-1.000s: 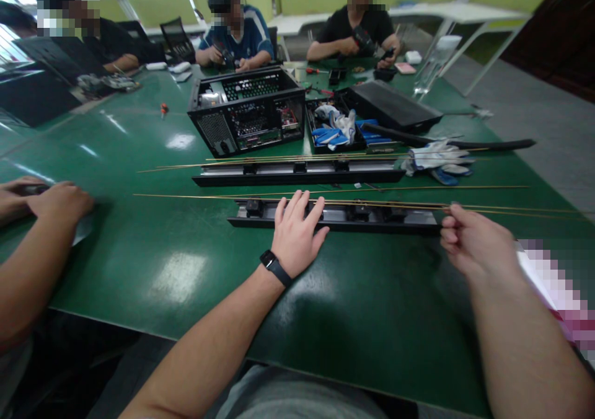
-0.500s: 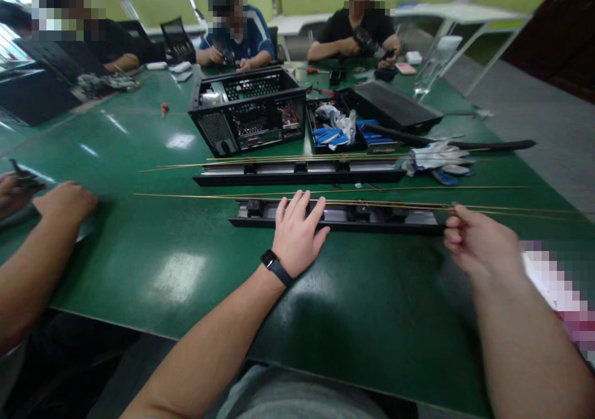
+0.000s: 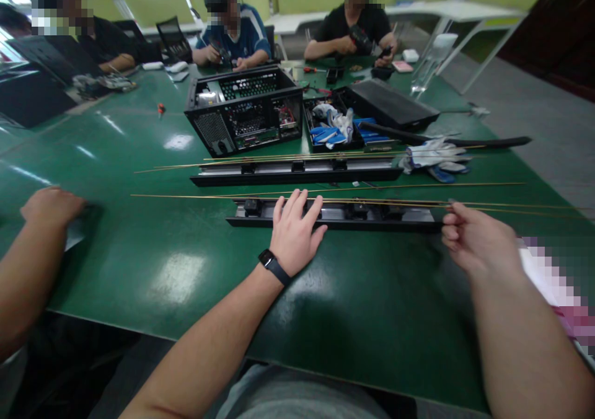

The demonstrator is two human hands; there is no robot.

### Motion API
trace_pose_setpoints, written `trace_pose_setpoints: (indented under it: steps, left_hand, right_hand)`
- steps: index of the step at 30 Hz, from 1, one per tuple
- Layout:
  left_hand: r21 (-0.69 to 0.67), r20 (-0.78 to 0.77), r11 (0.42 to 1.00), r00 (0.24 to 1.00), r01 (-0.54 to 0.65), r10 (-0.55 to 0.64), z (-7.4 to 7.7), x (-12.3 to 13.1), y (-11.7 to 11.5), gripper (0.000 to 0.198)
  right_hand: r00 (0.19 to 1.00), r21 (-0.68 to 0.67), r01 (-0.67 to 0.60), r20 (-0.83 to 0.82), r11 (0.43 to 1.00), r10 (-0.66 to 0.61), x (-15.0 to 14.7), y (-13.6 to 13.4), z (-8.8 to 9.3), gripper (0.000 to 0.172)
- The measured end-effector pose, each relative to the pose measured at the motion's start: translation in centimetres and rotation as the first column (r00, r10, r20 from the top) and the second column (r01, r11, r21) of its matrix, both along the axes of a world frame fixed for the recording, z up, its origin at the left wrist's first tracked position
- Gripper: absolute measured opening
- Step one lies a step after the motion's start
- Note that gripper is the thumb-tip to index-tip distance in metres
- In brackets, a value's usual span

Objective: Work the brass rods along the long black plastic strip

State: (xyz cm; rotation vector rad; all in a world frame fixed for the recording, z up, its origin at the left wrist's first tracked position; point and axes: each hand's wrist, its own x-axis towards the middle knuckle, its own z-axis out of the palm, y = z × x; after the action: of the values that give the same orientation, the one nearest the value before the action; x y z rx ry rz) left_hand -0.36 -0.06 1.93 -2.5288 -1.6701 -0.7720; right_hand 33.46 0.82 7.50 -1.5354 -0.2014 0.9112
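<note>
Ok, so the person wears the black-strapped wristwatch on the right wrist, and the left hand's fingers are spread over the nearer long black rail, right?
Wrong side: the head view shows the black-strapped wristwatch on the left. The left hand is spread over the nearer long black rail.

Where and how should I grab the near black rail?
I'd take the near black rail by its left end, from the front left, pinching its width: it lies long and narrow, that end juts past the left hand over it, and thin rods run along its back.
</note>
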Motion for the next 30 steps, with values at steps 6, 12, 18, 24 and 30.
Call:
trace_pose_setpoints:
  steps: [6, 12, 18, 24, 30]
  left_hand:
    - [-0.006, -0.008, 1.000, 1.000, 0.000, 0.000, -0.1, 0.0, 0.0, 0.062]
    - [0.009, 0.002, 1.000, 1.000, 0.008, -0.008, -0.1, 0.0, 0.0, 0.061]
    - [-0.010, -0.002, 1.000, 1.000, 0.006, -0.006, 0.2, 0.1, 0.0, 0.062]
    - [-0.013, -0.004, 1.000, 1.000, 0.004, -0.004, 0.2, 0.0, 0.0, 0.062]
    - [-0.003, -0.004, 1.000, 1.000, -0.001, 0.001, 0.0, 0.0, 0.0, 0.062]
  right_hand:
    - [1.000, -0.013, -0.014, 0.020, 1.000, 0.014, -0.9, 0.1, 0.1, 0.035]
    - [0.998, 0.014, -0.056, 0.009, 0.998, 0.056, -0.9, -0.1, -0.1, 0.037]
    - [0.998, 0.005, -0.055, 0.006, 0.998, 0.055, -0.1, 0.1, -0.6, 0.035]
    - [0.999, -0.014, -0.033, 0.018, 0.999, 0.034, -0.1, 0.1, -0.5, 0.036]
    - [1.000, -0.007, -0.003, 0.028, 1.000, 0.004, 0.5, 0.2, -0.7, 0.032]
